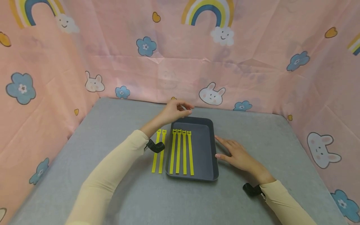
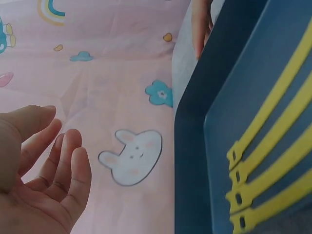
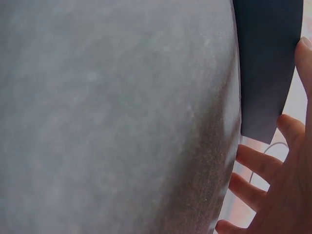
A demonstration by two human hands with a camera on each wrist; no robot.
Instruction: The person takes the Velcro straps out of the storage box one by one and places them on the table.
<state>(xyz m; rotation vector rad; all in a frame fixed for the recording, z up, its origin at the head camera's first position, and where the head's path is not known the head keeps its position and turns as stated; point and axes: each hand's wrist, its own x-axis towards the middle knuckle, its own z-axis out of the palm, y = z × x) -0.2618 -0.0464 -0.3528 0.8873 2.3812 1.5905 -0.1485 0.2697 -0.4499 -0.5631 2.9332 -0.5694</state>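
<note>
Lying side by side in the left half of the dark tray [image 1: 203, 153], four yellow straps [image 1: 184, 153] point their wider, slotted ends toward the far side. Two more straps [image 1: 161, 161] lie on the gray table [image 1: 168, 203], just left of the tray. They look thin, light and bendy, hard to break but likely to slide on the tray's smooth floor. Because they lie so flat, the slotted end seems the best place to pinch one. The tray looks stiff and fairly light, and its raised rim would give the surest hold.

Above the tray's far left corner hangs the left hand [image 1: 175, 111], its forearm reaching in from the near left over the table. Its fingers are loosely bent, with a clear gap between thumb and fingertips, and it holds nothing. From the near right comes the right hand [image 1: 239, 157], fingers fairly straight and spread, thumb well apart. Its thumb and forefinger tips touch the tray's right side without gripping it.
</note>
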